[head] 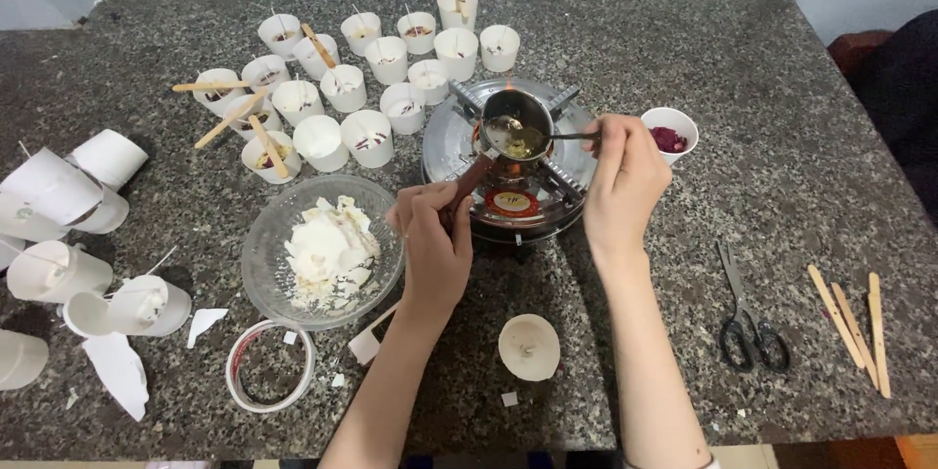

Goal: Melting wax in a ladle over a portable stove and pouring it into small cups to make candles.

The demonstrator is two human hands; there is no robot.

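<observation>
You see a counter (762, 59) that is dark grey with tiny light speckles. The little paper cups (386, 59) near its far edge are white. The cup (670, 131) by your right hand (623, 186) holds dark pink bits. The stove (518, 171) is silver with a red and yellow spot. The scissors (747, 318) have black handles. The sticks (855, 318) near the right edge are light brown.
</observation>
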